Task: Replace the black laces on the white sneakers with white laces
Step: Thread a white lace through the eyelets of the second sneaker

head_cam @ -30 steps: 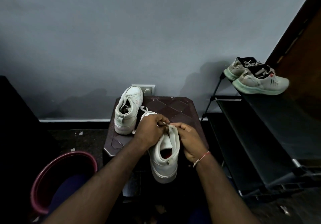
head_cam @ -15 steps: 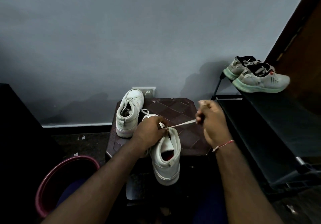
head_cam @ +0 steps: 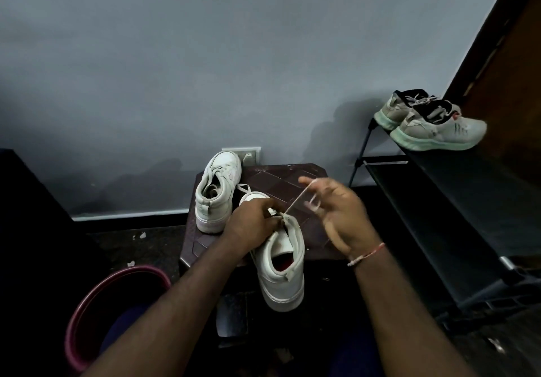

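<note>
On the dark stool (head_cam: 281, 176) against the wall, the work is under way. Findings follow.

Holding and placement:
- The near sneaker (head_cam: 282, 274) lies heel toward the person and overhangs the stool's front edge. This position probably brings the upper eyelets within easy reach.
- The left hand (head_cam: 254, 224) grips the near sneaker at the top of the lacing. Its fingers are curled over the tongue area, apparently to brace the shoe against the pull.
- The right hand (head_cam: 336, 210) is raised to the right of the shoe. Its fingers are loosely curled, and the white lace (head_cam: 296, 201) is looped over them.
- The lace runs taut from an upper eyelet to that hand, so the step in hand appears to be drawing slack through.
- The far sneaker (head_cam: 218, 189) stands upright at the stool's back left, just beside the near one. It shows pale lacing and looks finished and set aside.
- No black lace can be made out on either sneaker.

Count:
- White sneakers: two.
- Lace in hand: one.
- Hands engaged: two.
- Grey running shoes (head_cam: 436, 132): two, side by side on the top tier of the shoe rack (head_cam: 456, 207), well apart from the work.
- Maroon tub (head_cam: 87, 297): one, on the floor at lower left.
- Wall socket (head_cam: 248, 154): one, behind the far sneaker.
- Wrist thread (head_cam: 367, 255): one, on the right wrist.
</note>
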### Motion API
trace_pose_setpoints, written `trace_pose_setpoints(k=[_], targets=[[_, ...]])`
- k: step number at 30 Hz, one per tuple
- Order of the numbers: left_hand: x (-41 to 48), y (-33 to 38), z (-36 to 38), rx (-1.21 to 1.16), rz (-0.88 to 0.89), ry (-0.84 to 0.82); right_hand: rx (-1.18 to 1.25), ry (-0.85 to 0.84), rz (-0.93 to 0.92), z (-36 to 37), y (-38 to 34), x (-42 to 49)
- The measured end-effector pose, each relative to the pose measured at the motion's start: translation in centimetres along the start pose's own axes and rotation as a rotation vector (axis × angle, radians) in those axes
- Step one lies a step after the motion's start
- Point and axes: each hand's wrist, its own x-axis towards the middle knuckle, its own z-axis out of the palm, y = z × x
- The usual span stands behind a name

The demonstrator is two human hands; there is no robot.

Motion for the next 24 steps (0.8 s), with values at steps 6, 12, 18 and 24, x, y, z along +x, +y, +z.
trace_pose_setpoints(k=[6,12,18,24], targets=[[0.1,-0.2,0.2,0.015,-0.001,0.01,-0.152,0.152,-0.021,0.1,-1.1,0.6],[0.1,-0.5,0.6,-0.016,-0.007,0.042,-1.083,-0.202,0.091,-0.5,2.4,1.4],[0.1,-0.7,0.6,-0.046,-0.015,0.036,-1.237,-0.222,0.068,0.2,1.3,1.8],[-0.5,0.1,0.5,-0.076,0.092,0.081,0.185,0.066,0.171,0.9,3.3,-0.2]])
